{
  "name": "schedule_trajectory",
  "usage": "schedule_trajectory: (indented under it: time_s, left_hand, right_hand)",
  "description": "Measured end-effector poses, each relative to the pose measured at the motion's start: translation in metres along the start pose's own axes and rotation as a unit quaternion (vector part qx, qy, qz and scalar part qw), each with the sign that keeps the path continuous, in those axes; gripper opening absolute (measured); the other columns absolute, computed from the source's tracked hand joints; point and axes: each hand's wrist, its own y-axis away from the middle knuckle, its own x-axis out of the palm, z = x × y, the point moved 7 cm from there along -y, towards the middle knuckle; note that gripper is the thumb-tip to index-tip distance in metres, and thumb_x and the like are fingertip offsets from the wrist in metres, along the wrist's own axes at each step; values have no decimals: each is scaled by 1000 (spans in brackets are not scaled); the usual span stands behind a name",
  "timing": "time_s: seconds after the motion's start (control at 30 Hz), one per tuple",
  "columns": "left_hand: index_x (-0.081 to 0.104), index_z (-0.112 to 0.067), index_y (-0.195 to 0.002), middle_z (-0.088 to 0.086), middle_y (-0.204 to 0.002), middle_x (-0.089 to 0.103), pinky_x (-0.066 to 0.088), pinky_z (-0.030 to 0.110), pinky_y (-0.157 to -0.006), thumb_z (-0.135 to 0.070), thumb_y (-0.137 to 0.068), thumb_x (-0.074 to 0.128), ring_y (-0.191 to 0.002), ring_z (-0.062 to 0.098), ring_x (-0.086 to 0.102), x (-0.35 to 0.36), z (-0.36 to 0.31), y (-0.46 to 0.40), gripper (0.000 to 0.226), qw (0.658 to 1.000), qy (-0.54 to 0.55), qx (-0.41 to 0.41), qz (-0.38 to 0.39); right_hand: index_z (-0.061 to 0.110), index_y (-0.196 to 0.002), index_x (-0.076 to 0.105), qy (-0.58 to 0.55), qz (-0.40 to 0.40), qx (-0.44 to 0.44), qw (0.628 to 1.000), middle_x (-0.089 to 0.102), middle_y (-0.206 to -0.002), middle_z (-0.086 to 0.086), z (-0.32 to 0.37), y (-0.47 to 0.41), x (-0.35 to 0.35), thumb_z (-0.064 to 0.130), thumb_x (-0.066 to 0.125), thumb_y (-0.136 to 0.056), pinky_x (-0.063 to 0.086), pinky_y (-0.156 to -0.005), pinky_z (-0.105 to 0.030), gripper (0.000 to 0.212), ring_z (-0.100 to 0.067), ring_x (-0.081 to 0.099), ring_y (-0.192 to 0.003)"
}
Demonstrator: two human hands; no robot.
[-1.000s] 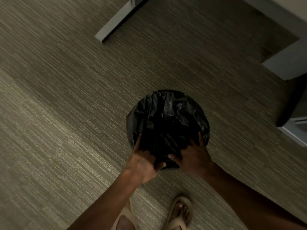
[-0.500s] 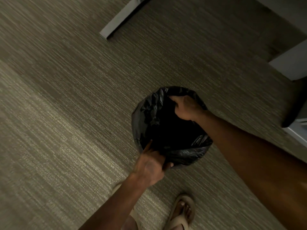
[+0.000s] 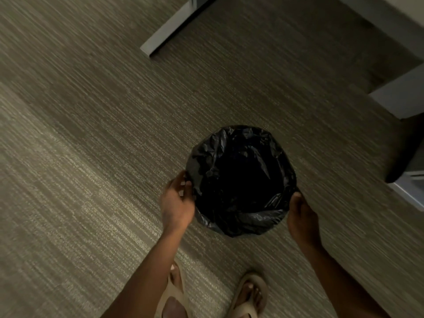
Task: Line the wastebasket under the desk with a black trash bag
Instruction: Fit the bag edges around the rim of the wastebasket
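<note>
Carpet (image 3: pixel 80 180), striped grey, dim light. Left hand (image 3: pixel 176 203) at left rim of wastebasket (image 3: pixel 229 230): fingers (image 3: pixel 183 183) curled, pinching the folded-over edge of the black trash bag (image 3: pixel 241 157). Basket upright on open floor, mouth up, bag sunk inside and draped over most of the rim. Right hand (image 3: pixel 301 216) pressed against right rim; fingers hidden, so grip on bag cannot be told. Basket squarely between the 2 hands, both equally near. Desk legs (image 3: pixel 167 35) and desk underside up and right, well apart from basket; judged remaining: carry or slide forward-right under desk. 2 sandalled feet (image 3: pixel 250 297) below.
</note>
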Motion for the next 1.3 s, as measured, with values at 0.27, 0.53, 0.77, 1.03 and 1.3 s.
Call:
schedule_trajectory:
  time_s: [0.27, 0.53, 0.77, 1.03, 1.3]
  left_hand:
    - [52, -22, -151, 3, -151, 57, 48, 46, -113, -37, -104, 57, -136, 26, 56, 3, 16, -2, 50, 995, 79, -61, -12]
    - [75, -19, -120, -7, -105, 75, 55, 30, -90, -16, -97, 68, -106, 18, 71, 1, 37, 5, 24, 987, 109, -117, -34]
    - [77, -25, -100, -3, -101, 80, 58, 40, -102, -5, -94, 69, -103, 19, 74, 5, 57, -22, 22, 958, 195, -206, 26]
    - [77, -13, -115, 3, -110, 80, 53, 45, -110, -6, -97, 65, -109, 22, 73, -32, 53, -67, 23, 968, 171, -181, 31]
    - [76, -13, -120, 5, -108, 77, 57, 40, -100, -12, -96, 65, -106, 24, 71, -94, 27, -147, 26, 986, 108, -118, -41]
  right_hand:
    - [16, -159, 37, -80, -32, 49, 995, 50, -155, -14, -6, 0, 1, 44, 32, -110, 39, -101, -33, 57, -36, 52, -139]
    - [31, -125, 69, -80, -57, 87, 991, 76, -117, -6, -29, 1, 8, 54, 53, -82, 59, -91, -55, 51, -30, 73, -101]
    - [31, -123, 72, -151, -47, 80, 984, 74, -117, 0, -26, -1, 15, 21, 60, -98, 60, -91, -59, 29, -29, 72, -107]
    - [20, -127, 70, -200, -1, 36, 979, 74, -113, -1, 42, -20, 36, 8, 57, -102, 61, -82, -42, 31, -24, 73, -104]
    - [35, -102, 74, -232, 40, 1, 972, 77, -108, -1, 143, -67, 93, 6, 56, -100, 64, -80, -42, 34, -23, 75, -98]
